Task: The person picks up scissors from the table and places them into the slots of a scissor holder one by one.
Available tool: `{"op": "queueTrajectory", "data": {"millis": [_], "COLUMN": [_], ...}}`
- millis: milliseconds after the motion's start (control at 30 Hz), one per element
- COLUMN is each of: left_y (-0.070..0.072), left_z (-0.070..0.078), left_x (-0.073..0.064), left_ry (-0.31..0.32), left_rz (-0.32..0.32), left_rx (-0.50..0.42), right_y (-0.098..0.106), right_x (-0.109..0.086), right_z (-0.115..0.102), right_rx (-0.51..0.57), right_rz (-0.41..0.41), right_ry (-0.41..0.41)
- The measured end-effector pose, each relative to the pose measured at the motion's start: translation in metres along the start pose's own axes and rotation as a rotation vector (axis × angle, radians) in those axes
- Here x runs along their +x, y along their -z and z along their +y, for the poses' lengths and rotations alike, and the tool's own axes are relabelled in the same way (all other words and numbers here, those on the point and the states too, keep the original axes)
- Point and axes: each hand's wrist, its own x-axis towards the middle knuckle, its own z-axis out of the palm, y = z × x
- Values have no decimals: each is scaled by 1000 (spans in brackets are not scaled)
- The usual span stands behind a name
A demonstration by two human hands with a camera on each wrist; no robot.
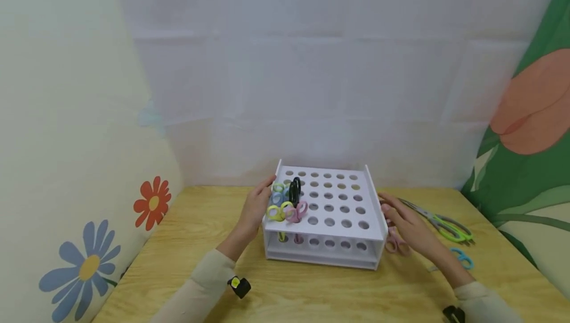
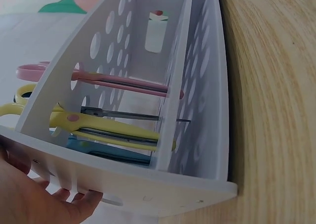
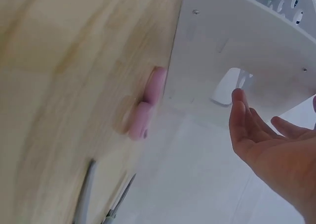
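A white rack with rows of round holes stands on the table between both hands. Scissors fill its front left holes: yellow scissors, pink scissors, blue scissors and black scissors, with handles above the top panel. My left hand lies along the rack's left side, fingertips against the outer face of that panel. On the other side, my right hand is beside the right panel. Its fingers extend, loosely bent, near the panel's cut-out slot, with nothing held.
Pink-handled scissors lie on the table right beside the rack's right panel. Farther right are large grey and green scissors and small blue-handled scissors. A white sheet hangs behind the table.
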Motion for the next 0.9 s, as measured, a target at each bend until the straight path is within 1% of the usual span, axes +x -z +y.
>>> {"op": "queueTrajectory", "data": {"millis": [133,233,333,400,533,667,767,900], "left_y": [2,3,3,1,3,4,5,3], "left_z": [1,-1,-2,0,1,1,-1,-4], "left_x": [0,-1,0,2,2,4,5,5], "left_ry": [-12,-5,-6,-9,-14,-19,-14,-5], "left_rz": [-2,8,4,-12,-29,-25,-27,-32], "left_rx": [-3,1,3,4,12,9,2,1], "right_y": [3,8,16,24,36,46,53,65], "right_x": [-1,-2,-7,-13,-22,-27,-32,-42], "right_z": [5,15,26,32,45,61,76,94], "right_rx": [-86,-167,-258,-310,-430,-581,-637,-689], "right_rz": [38,74,93,93,59,42,23,1], "right_ry": [-5,-6,-25,-44,-72,-84,-113,-174]}}
